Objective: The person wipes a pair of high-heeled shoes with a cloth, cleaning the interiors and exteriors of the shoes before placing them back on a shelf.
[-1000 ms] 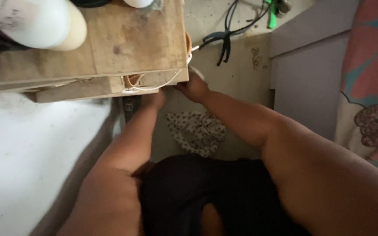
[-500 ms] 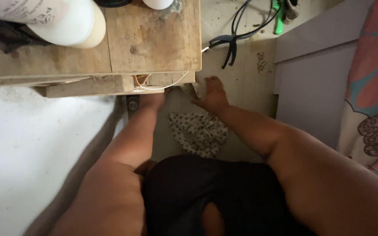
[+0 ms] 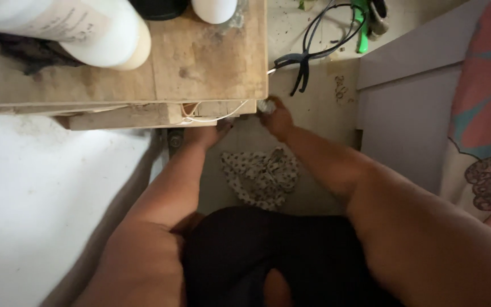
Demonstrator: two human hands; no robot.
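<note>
Both hands reached down under the edge of a wooden table [image 3: 200, 62]. Left hand [image 3: 208, 135] sat just below the lower wooden ledge [image 3: 120, 116], its fingers pointing up beneath the boards next to a loop of thin white wire [image 3: 211, 116]; the fingertips were hidden by the wood, so how far the hand was open, or whether it gripped anything, could not be told. Right hand [image 3: 277, 116] was at the table's front right corner, fingers curled closed around a small pale object [image 3: 265, 106] held against the corner; the object's kind could not be made out.

On the table top stood a large white bottle lying on its side [image 3: 69, 25], a smaller white container [image 3: 214, 8] and a dark round item [image 3: 159, 7] at the upper edge of the view. On the pale floor beyond the corner lay black cables [image 3: 313, 48] and a green tool [image 3: 361, 25]. A crumpled spotted cloth [image 3: 262, 176] lay on the floor between the two forearms, well below the hands. A grey panel [image 3: 404, 108] and a patterned red and teal fabric [image 3: 484, 102] bordered the right side. Dark clothing [image 3: 268, 256] filled the lower middle of the view.
</note>
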